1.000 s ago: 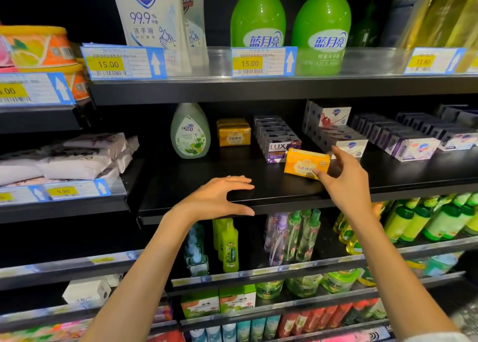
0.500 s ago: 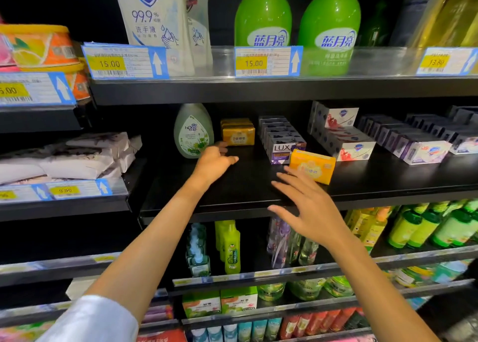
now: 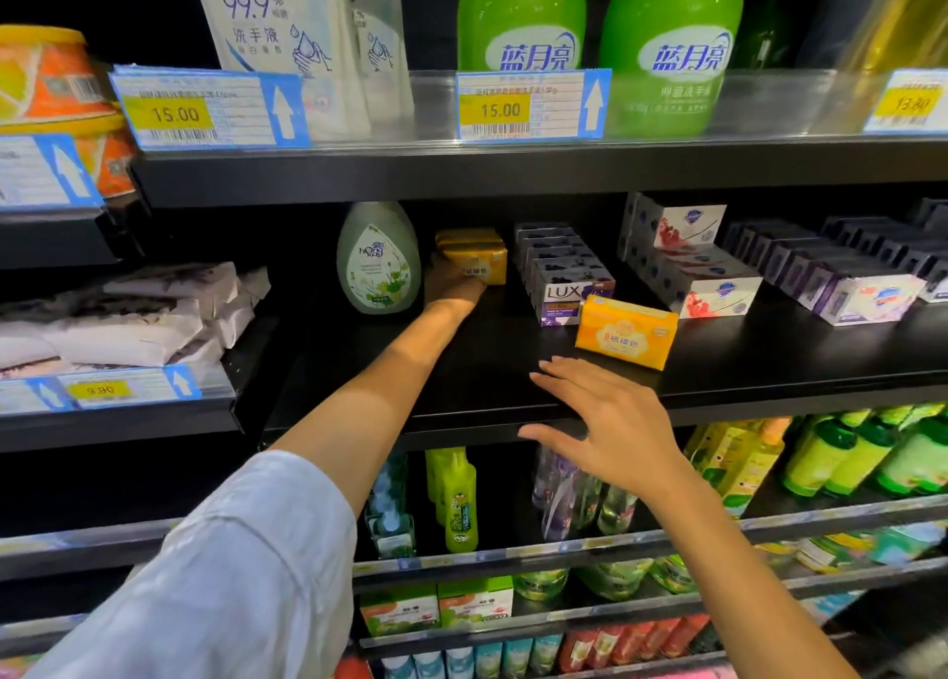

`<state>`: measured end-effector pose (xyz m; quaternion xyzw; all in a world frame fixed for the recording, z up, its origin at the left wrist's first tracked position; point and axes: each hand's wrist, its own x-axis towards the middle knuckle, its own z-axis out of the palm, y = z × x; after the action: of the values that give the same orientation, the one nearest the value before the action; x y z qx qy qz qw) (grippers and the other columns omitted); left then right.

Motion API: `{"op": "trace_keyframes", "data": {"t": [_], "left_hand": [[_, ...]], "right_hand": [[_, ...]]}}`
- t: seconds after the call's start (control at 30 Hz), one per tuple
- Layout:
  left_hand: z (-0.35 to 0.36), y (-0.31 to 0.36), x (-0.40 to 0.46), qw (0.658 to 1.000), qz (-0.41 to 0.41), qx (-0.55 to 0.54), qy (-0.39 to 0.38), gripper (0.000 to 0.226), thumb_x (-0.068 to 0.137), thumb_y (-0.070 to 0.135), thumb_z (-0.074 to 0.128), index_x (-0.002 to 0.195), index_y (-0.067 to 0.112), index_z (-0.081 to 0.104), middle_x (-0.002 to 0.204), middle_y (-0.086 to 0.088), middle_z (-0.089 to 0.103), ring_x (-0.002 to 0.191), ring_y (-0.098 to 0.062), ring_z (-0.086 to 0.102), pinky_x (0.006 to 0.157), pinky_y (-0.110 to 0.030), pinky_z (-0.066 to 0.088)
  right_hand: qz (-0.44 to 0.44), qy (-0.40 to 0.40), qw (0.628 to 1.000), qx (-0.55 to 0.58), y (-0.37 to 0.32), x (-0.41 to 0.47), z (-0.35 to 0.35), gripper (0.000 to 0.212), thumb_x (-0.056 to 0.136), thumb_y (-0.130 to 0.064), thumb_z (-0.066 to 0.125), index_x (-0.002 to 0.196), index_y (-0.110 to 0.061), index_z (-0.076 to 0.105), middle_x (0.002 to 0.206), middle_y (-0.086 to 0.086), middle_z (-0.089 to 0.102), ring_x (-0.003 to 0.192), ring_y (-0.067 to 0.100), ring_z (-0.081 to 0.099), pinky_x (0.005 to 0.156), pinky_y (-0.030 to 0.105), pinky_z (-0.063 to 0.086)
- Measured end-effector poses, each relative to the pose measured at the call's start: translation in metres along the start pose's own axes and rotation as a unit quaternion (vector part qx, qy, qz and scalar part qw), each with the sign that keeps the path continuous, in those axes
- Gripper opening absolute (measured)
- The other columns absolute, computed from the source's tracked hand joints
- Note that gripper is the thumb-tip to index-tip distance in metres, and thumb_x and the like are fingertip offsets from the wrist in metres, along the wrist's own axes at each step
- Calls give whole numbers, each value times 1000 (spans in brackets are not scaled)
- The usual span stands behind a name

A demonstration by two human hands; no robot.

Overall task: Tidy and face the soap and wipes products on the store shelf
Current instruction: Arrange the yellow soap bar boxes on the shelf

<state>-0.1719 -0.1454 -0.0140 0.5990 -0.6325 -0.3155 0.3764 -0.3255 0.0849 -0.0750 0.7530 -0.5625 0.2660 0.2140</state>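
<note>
Your left hand [image 3: 454, 283] reaches far back, fingers on the stacked yellow soap boxes [image 3: 474, 252], probably to draw them forward, though I can't tell whether they grip; your right hand [image 3: 610, 422] hovers spread and empty near the shelf edge [image 3: 513, 422]. One yellow soap box [image 3: 626, 332] stands angled beside the LUX boxes [image 3: 564, 278] on the dark store shelf.

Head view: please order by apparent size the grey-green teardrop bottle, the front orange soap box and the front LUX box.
1. Grey-green teardrop bottle, clearly largest.
2. Front orange soap box.
3. Front LUX box, partly hidden by the orange box; the orange box also stands nearer the camera, so their order is unsure.
</note>
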Motion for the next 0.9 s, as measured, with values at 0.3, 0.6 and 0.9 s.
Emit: {"op": "trace_keyframes", "data": {"t": [0.3, 0.6, 0.9], "left_hand": [[3, 3, 5, 996, 22, 67, 55, 54, 96, 18, 63, 146, 5, 48, 144, -20, 57, 130, -42, 57, 105, -46, 48], [-10, -2, 0, 996, 65, 44, 32, 40, 90, 18, 76, 128, 10, 64, 132, -14, 68, 123, -35, 64, 103, -42, 52], [-62, -25, -55, 982, 55, -182, -16, 39, 78, 11, 90, 103, 21, 62, 114, -13, 73, 107, -29, 72, 93, -50, 61]], "right_hand": [[12, -2, 1000, 16, 1, -1, 3, 72, 92, -81, 50, 134, -27, 72, 142, -9, 66, 136, 8, 56, 108, 29, 49], [19, -5, 999, 31, 0, 0, 1, 71, 91, -81, 49, 135, -29, 71, 143, -11, 65, 138, 6, 55, 109, 29, 49], [89, -118, 984, 96, -5, 10, -17, 76, 85, -91, 40, 140, -43, 63, 150, -24, 53, 145, -2, 41, 113, 29, 40]]}}
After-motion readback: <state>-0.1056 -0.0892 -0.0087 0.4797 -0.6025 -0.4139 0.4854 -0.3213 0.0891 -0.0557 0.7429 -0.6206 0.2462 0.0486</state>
